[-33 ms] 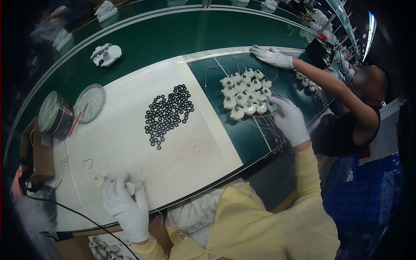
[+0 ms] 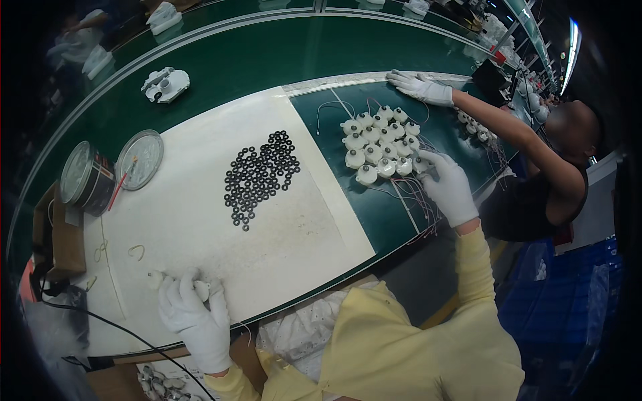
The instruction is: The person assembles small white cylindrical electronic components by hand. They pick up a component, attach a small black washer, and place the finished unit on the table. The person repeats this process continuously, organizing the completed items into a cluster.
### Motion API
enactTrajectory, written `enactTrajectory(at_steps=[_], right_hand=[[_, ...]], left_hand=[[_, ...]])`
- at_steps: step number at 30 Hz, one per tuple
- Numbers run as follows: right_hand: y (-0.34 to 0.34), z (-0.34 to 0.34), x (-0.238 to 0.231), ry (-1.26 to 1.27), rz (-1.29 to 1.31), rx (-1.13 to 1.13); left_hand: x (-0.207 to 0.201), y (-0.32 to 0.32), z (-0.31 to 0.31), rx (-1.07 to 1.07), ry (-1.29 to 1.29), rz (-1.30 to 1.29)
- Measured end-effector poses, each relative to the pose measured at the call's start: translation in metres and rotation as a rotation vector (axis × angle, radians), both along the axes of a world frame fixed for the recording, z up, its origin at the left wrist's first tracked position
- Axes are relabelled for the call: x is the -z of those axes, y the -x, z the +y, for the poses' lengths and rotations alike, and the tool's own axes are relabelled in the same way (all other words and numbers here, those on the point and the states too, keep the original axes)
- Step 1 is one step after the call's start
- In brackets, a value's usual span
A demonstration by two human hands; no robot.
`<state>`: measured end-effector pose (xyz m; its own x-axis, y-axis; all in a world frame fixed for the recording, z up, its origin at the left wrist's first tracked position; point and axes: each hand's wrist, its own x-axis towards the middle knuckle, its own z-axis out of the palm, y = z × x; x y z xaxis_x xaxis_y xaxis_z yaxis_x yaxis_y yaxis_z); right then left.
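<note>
My left hand, in a white glove, is low over the left part of the white sheet. Its fingers curl around a small white motor, which shows between thumb and fingertips. Another small white piece sits just past the fingers. On the right, my gloved right hand has its fingertips closed on a white motor at the edge of a cluster. That cluster of several white motors, with dark caps on top and thin wires trailing, stands on the green table.
Many small black rings lie on the white sheet. A tin, a round lid with a red stick and a cardboard box stand left. A co-worker's gloved hand rests at the far edge. A black cable crosses lower left.
</note>
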<state>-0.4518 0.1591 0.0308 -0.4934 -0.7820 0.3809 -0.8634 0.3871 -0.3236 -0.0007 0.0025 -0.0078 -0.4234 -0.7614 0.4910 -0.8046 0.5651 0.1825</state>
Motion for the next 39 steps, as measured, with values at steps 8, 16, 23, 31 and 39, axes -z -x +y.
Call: enactTrajectory(at_steps=[8,16,23,31,39], right_hand=[[0.016,-0.002,0.022,0.118,-0.132,-0.009],[-0.025,0.027,-0.025,0.465,-0.498,0.038],[-0.22,-0.047,0.009,0.314,-1.696,-0.617],[-0.174,-0.079,0.009,-0.15,-1.932,-0.664],[-0.144,-0.084,-0.021,-0.22,-1.405,-0.749]], left_hand=[[0.008,-0.004,0.004,-0.025,0.273,0.092],[-0.043,0.015,0.029,0.135,0.303,0.087],[-0.056,0.091,0.035,0.376,0.385,0.293],[-0.043,-0.008,-0.018,0.279,0.059,0.409],[-0.005,-0.032,-0.039,-0.208,0.07,0.217]])
